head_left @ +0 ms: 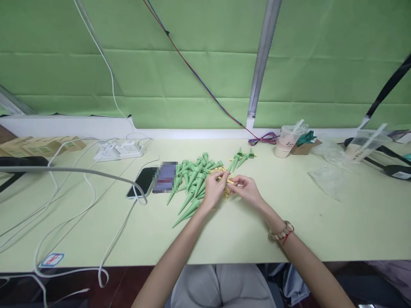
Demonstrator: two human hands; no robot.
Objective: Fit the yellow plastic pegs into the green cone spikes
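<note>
My left hand [215,188] and my right hand [248,190] meet over the table, fingertips almost touching. A small yellow piece [230,182] shows between them, pinched in my right fingers. My left fingers are closed too, but what they grip is hidden. Beside and behind my left hand lies a pile of green cone-shaped plastic spikes [193,175] with wide caps. Small yellow pieces [226,196] are scattered under and behind my hands. Farther back, a few green spikes [236,160] lie apart from the pile.
Left of the pile lie a dark phone [143,182] and a second, blurred-out device [165,177]. White cables [93,192] run across the left side to a power strip [120,150]. Drink cups [284,143], a small cardboard box [305,148] and clear plastic bags [327,179] stand right.
</note>
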